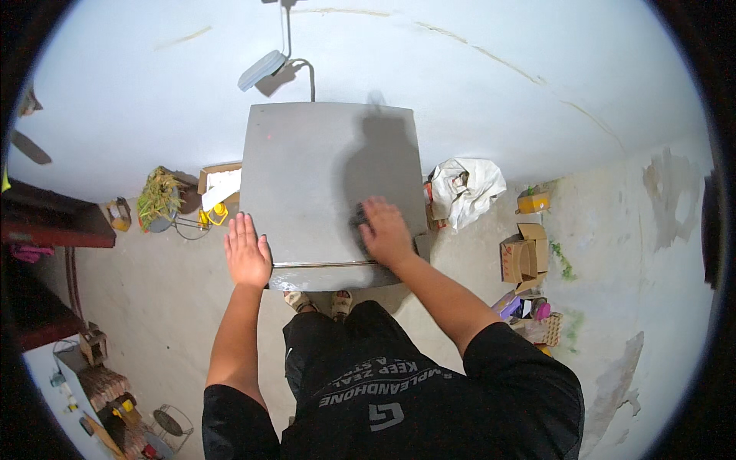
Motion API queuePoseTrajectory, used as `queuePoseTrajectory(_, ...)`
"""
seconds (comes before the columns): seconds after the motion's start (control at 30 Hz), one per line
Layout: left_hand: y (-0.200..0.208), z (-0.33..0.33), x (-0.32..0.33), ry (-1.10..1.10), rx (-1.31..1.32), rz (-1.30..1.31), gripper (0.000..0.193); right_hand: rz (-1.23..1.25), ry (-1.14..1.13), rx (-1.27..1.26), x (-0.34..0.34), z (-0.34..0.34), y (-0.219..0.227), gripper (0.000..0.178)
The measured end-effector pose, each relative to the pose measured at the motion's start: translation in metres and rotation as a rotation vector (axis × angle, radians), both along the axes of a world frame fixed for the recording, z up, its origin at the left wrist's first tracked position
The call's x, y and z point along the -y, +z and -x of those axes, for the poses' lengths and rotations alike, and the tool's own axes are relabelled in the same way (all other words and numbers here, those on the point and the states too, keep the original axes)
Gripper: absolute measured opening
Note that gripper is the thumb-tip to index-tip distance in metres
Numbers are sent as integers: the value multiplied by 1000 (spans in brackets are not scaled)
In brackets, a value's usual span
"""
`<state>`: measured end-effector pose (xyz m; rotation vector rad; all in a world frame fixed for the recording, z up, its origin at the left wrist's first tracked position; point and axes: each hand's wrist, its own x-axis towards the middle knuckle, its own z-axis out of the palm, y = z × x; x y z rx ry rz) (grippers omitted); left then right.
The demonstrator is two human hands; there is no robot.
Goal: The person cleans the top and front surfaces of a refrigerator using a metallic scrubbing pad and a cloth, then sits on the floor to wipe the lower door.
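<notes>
A grey box-shaped appliance (307,176), apparently a refrigerator seen from above, stands in front of me against the wall. My left hand (248,253) rests at its left front edge, with fingers straight and close together and the thumb apart. On the top surface, near the front right, my right hand (386,232) lies palm down with its fingers extended. A dark patch shows beside the right fingers; I cannot tell whether it is only shadow. My own shadow falls over the right half of the top.
A round grey fixture (261,70) and a cable are on the wall behind. A white sack (468,192) lies to the right, with an opened cardboard box (521,259) beyond. Left stand a green plant bundle (159,199) and a yellow item (218,213). My feet are just before the appliance.
</notes>
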<state>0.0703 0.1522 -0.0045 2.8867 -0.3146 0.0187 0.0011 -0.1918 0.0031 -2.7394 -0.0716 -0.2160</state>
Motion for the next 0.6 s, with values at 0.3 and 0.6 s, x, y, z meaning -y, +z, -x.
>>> queuePoseTrajectory(0.3, -1, 49, 126, -265, 5, 19, 75, 38, 42, 87, -7, 31, -10, 61)
queuePoseTrajectory(0.6, 2, 66, 79, -215, -45, -19, 68, 45, -12, 14, -8, 44, 0, 51)
